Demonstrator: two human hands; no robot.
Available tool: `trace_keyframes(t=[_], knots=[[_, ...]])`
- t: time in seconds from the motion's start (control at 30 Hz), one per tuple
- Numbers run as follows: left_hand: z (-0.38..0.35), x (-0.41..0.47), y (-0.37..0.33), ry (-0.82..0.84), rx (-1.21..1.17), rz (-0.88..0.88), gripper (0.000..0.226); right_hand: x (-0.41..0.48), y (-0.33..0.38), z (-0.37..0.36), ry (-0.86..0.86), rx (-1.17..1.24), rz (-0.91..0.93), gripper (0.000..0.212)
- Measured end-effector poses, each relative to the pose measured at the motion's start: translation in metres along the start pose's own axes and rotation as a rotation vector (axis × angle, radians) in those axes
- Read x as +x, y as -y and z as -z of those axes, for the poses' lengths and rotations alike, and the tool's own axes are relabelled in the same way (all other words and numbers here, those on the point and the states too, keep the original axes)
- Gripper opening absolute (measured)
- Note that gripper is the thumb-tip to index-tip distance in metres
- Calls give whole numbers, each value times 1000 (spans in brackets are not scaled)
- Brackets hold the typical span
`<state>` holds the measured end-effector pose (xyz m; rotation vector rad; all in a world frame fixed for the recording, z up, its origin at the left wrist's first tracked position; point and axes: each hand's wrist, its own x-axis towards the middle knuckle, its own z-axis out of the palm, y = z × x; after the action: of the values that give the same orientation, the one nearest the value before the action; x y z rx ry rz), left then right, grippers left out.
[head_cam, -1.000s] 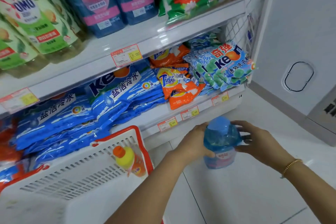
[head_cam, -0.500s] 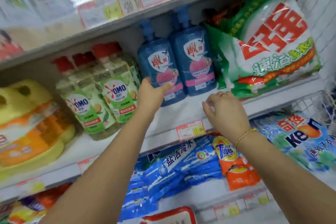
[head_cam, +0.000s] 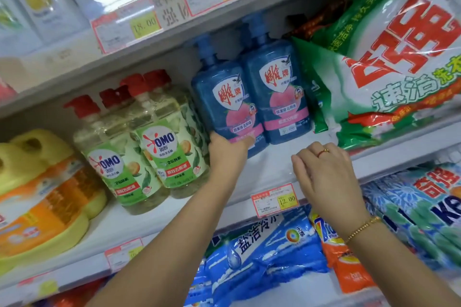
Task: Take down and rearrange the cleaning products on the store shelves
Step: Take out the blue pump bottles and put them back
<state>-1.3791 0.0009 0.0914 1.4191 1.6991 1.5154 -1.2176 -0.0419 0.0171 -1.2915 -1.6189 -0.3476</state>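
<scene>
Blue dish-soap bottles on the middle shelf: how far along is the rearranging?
Done: nothing clearly. In hand: the left hand grips the base of the left blue pump bottle; the right hand rests open on the white shelf edge. Left: its twin blue pump bottle, green-label OMO bottles, and the green-and-white detergent bag stand untouched.

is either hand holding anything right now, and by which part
The left hand grips the left blue bottle at its base, fingers across the lower label. The right hand holds nothing; it hovers over the shelf.

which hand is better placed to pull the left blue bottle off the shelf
Left. The left hand is already at the base of the left blue bottle, its fingers on the label. The right hand hovers over bare shelf, touching no bottle.
</scene>
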Motion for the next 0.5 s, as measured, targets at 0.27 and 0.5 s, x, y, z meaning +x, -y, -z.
trace_keyframes(t=[0.27, 0.5], knots=[[10, 29, -34, 42, -205, 97, 50, 1, -1, 1, -1, -12, 9, 42], [13, 6, -31, -93, -98, 26, 80, 3, 4, 8, 64, -20, -25, 40]])
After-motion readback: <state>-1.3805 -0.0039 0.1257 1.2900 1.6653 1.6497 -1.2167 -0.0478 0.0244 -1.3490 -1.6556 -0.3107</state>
